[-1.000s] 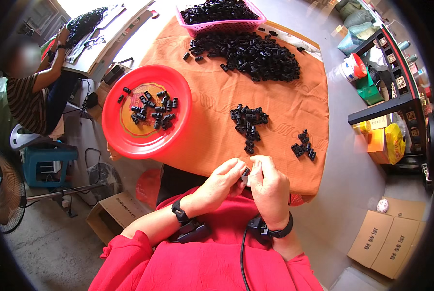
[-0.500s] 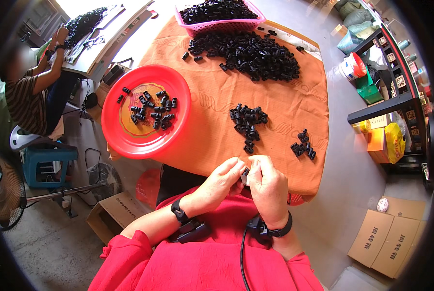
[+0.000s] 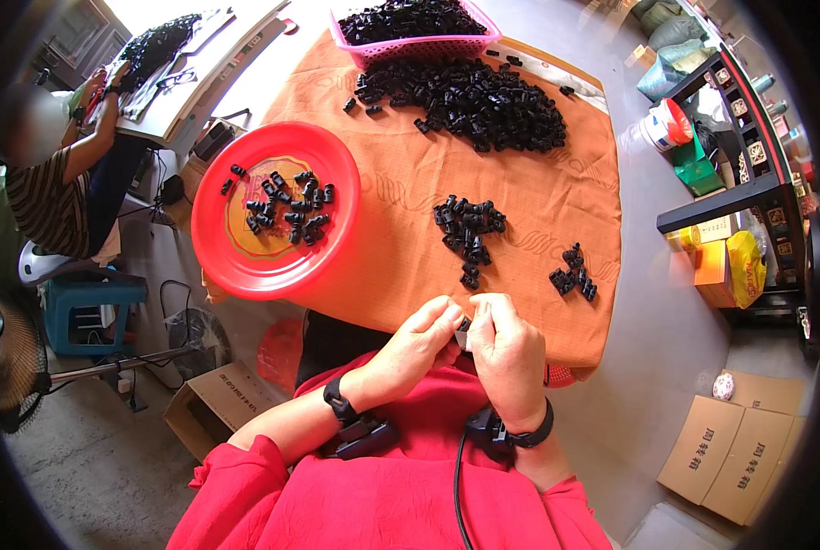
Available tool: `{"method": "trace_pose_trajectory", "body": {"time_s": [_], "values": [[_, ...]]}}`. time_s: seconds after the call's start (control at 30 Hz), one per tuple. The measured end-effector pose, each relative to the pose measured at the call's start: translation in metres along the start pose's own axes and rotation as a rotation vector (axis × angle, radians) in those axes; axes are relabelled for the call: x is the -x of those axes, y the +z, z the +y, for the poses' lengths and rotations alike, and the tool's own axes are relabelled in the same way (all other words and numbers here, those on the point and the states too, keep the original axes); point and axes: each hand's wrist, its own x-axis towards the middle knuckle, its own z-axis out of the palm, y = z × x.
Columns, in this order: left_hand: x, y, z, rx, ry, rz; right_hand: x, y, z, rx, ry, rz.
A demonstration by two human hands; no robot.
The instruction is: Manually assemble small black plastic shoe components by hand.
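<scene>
My left hand [image 3: 417, 341] and my right hand [image 3: 511, 356] meet at the near edge of the cloth-covered table, fingers closed in a pinch. Between the fingertips sits a small black plastic part [image 3: 465, 324], mostly hidden by the fingers. A pale bit shows just under it, too small to name. Beyond my hands lies a small cluster of black plastic parts [image 3: 467, 227], with a smaller cluster [image 3: 573, 274] to its right. The red round tray [image 3: 210, 225] at the left carries several more of these parts.
A large heap of black parts [image 3: 483, 108] covers the table's far side, before a pink basket [image 3: 419, 52] full of them. A co-worker [image 3: 52, 183] sits at another table on the left. A fan [image 3: 11, 362] and cardboard boxes [image 3: 735, 458] stand on the floor.
My hands stay almost still, both pinching the black part. The co-worker at the left has shifted their head and hands slightly.
</scene>
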Motion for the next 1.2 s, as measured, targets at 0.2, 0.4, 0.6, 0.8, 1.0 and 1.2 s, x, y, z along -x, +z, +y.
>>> {"method": "trace_pose_trajectory", "body": {"time_s": [0.2, 0.4, 0.6, 0.8, 1.0, 1.2], "values": [[0.002, 0.003, 0.001, -0.009, 0.016, 0.016, 0.002, 0.0, -0.001, 0.004, 0.014, -0.02], [-0.001, -0.004, -0.004, 0.066, -0.036, -0.013, 0.002, 0.003, 0.006, -0.014, 0.039, 0.006], [0.001, -0.003, 0.006, 0.193, -0.129, -0.055, -0.013, -0.013, 0.015, -0.088, 0.049, 0.219], [-0.001, -0.014, 0.006, 0.196, -0.101, -0.104, -0.029, 0.007, 0.049, 0.027, 0.072, 0.174], [0.007, -0.032, 0.036, -0.21, 0.142, 0.052, -0.034, 0.015, 0.084, 0.104, 0.134, 0.114], [-0.008, -0.093, 0.072, -1.036, 0.852, 0.786, -0.039, 0.027, 0.102, 0.229, 0.031, 0.184]]}}
